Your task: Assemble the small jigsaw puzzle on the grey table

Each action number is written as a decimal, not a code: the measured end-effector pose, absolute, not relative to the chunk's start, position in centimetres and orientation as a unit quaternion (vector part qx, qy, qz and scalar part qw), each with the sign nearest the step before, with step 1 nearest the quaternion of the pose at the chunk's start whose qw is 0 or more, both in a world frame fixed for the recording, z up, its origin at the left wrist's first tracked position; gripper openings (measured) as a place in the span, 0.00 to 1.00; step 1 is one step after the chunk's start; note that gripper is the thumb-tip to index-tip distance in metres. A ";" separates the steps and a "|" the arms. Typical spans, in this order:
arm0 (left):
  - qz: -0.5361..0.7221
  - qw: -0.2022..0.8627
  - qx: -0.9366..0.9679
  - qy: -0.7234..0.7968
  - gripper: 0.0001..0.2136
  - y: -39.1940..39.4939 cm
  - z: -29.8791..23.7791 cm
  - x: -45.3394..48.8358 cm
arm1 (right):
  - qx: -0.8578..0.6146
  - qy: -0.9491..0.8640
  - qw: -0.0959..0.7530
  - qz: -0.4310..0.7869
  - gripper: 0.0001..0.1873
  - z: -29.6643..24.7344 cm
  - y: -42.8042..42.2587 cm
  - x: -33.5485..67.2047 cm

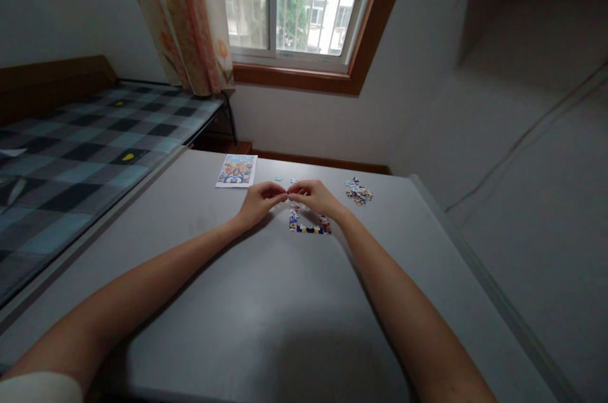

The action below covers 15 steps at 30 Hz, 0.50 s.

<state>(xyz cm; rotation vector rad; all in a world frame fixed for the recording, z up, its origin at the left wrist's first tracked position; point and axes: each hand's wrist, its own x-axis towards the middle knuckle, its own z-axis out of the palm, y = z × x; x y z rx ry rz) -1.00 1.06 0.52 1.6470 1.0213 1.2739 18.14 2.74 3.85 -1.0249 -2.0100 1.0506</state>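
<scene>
My left hand (pixel 262 203) and my right hand (pixel 314 196) meet fingertip to fingertip above the table. Between their pinched fingers is a small dark puzzle piece (pixel 287 194), partly covered by the fingertips. Just below my right hand lies a partly joined puzzle border (pixel 311 230), with a bottom row and parts of both sides; its upper part is hidden by the hand. Beyond the hands, a loose light puzzle piece (pixel 278 179) rests on the tabletop, and more light pieces (pixel 293 181) show behind the right fingers.
A pile of puzzle pieces (pixel 360 192) lies on the grey table (pixel 266 314), right of my hands. The printed picture sheet (pixel 237 171) is at the back left. A bed with a checked cover (pixel 95 156) stands to the left, and a curtained window (pixel 304 4) is ahead.
</scene>
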 end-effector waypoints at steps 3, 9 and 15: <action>0.500 0.395 0.660 0.398 0.13 1.1 0.5 -0.9 | -0.388 -0.744 0.341 0.424 0.07 3.2 3.0 18.1; 0.479 0.271 0.716 0.430 0.08 0.4 0.8 -0.9 | -0.443 -0.716 0.406 0.356 0.04 2.4 3.4 19.1; 0.336 0.075 0.841 0.418 0.05 0.2 1.0 -2.0 | -0.488 -0.731 0.400 0.260 0.06 1.9 3.3 19.3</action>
